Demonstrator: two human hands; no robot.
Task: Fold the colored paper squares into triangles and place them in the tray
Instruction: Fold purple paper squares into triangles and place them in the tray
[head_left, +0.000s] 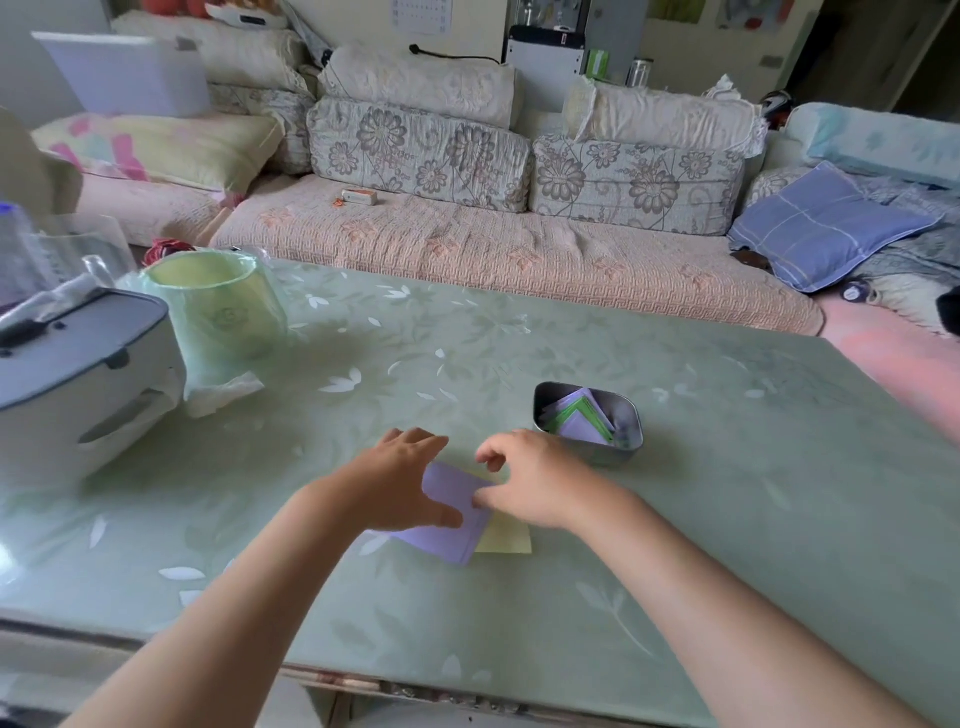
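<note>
**Both hands on lilac sheet, tray just to the right**

Long sofa with cream-and-grey floral quilted cushions (467, 249) runs across the back, soft and padded. In front of it is the pale green glossy table with white leaf print (727, 519), smooth and reflective, where all the work happens.

Rounded white appliance with a grey lid (78, 374) sits at the table's left edge. Just beside it stands a translucent green cylindrical plastic bin with a bag liner (218, 306), with crumpled white plastic (223, 389) at its foot. Both are well apart from the hands, and nothing blocks the paper.

Blue checked square pillow (826, 228) lies on the sofa's right end. A white rectangular plastic box (130, 73) is on the far left.

Left hand (395, 478) is spread, fingers straight, thumb pressed flat on the lilac paper square (460, 491). Right hand (540, 478) has loosely curled fingers, thumb tip at the sheet's right edge; cannot tell whether it pinches or only touches.

The lilac sheet lies flat on the table between the hands, partly covering a pale yellow paper square (506, 538) that sticks out at its lower right.

Small rounded-rectangle shiny metal tray (587, 452) stands just beyond the right hand. It holds folded lilac and green paper triangles (579, 415), leaning at angles.
</note>
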